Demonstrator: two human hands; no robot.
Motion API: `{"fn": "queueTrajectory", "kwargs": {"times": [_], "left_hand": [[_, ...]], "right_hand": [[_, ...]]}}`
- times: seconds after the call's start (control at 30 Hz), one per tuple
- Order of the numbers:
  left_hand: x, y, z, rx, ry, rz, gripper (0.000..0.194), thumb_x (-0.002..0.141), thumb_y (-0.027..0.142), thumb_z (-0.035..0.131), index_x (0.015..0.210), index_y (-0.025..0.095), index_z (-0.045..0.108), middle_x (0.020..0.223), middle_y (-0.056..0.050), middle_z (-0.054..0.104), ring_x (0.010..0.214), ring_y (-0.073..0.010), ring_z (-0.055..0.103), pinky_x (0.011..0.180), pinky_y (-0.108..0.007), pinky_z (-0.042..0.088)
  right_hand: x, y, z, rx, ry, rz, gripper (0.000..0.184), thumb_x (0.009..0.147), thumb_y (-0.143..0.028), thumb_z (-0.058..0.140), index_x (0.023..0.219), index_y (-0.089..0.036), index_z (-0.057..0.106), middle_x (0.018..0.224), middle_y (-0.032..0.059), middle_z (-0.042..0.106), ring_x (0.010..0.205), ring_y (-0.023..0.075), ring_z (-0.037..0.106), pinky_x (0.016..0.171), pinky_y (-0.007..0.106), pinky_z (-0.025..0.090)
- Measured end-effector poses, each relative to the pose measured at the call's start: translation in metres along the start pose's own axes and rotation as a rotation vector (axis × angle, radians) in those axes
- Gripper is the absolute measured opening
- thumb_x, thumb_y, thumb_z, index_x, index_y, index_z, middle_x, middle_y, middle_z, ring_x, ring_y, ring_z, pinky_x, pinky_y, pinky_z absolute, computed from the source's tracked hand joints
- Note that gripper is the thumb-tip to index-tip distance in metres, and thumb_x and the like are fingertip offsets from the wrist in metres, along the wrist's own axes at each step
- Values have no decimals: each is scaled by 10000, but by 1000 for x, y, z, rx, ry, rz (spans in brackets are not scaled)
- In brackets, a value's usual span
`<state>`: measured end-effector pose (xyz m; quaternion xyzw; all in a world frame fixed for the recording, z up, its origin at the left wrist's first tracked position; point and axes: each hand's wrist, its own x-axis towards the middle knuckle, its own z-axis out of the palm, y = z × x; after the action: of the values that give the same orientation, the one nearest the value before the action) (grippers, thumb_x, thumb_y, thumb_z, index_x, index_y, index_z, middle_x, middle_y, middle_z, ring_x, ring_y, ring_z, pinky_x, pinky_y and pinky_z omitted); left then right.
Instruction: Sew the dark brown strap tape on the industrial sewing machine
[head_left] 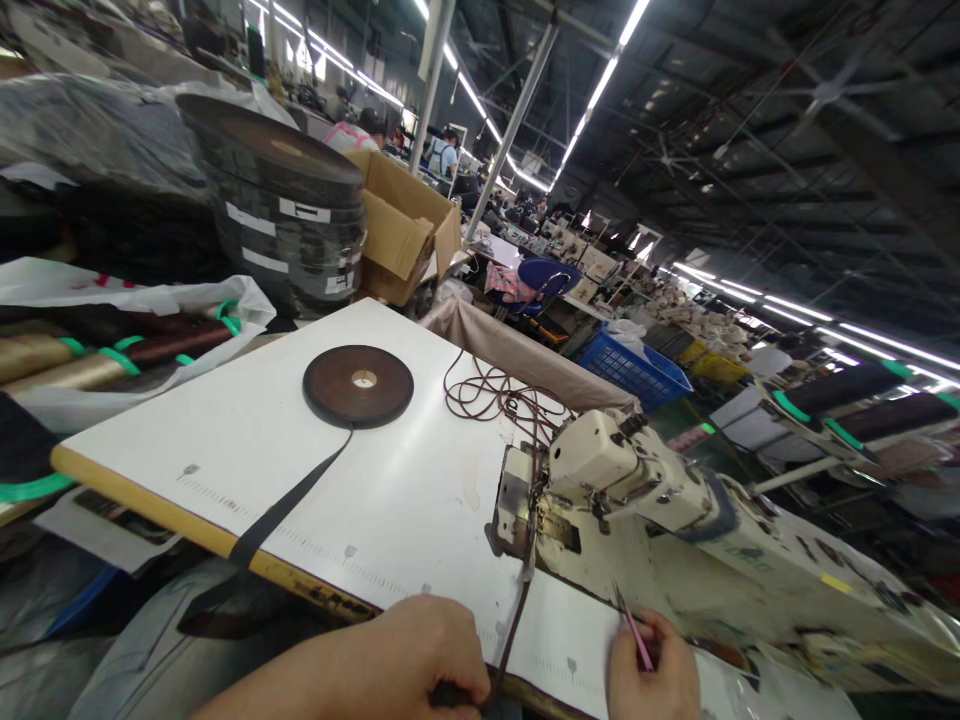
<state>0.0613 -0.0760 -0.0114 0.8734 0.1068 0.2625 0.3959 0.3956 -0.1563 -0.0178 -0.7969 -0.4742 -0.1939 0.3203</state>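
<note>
My left hand is at the table's front edge, its fingers curled around a dark fabric strip that is mostly hidden. Beside it, a narrow brown cord runs down from the sewing machine and over the edge. My right hand grips slim pink tweezers, with the metal tips pointing up toward the machine. On the white table lies a flat roll of dark tape. Its black tape stretches over the front edge and hangs below.
Loose loops of brown cord lie behind the needle area. Stacked wrapped rolls and a cardboard box stand at the back left. Thread cones fill a bag at the left. Farther off are a blue crate and a person.
</note>
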Motion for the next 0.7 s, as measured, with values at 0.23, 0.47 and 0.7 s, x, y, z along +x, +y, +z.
{"fn": "queueTrajectory", "kwargs": {"times": [0.23, 0.47, 0.7], "left_hand": [[0, 3, -1, -40, 11, -26, 135, 834, 232, 749, 790, 245, 621, 731, 41, 672, 793, -156, 638, 737, -243, 463], [-1, 7, -5, -79, -6, -35, 180, 816, 186, 707, 764, 236, 542, 735, 24, 632, 803, -164, 618, 729, -254, 438], [3, 14, -13, -146, -45, -61, 222, 855, 172, 667, 741, 231, 486, 723, 20, 590, 807, -162, 593, 720, -249, 415]], "right_hand": [[2, -6, -8, 19, -61, -9, 312, 900, -483, 572, 1002, -200, 657, 931, 112, 705, 853, 306, 668, 763, 403, 496], [-1, -18, -12, 15, 11, -131, 407, 1013, -555, 515, 1024, -173, 656, 915, 96, 677, 859, 262, 643, 803, 362, 491], [-1, -21, -13, -19, 49, -215, 398, 1062, -506, 481, 1034, -153, 662, 879, 74, 634, 844, 236, 617, 814, 340, 484]]}}
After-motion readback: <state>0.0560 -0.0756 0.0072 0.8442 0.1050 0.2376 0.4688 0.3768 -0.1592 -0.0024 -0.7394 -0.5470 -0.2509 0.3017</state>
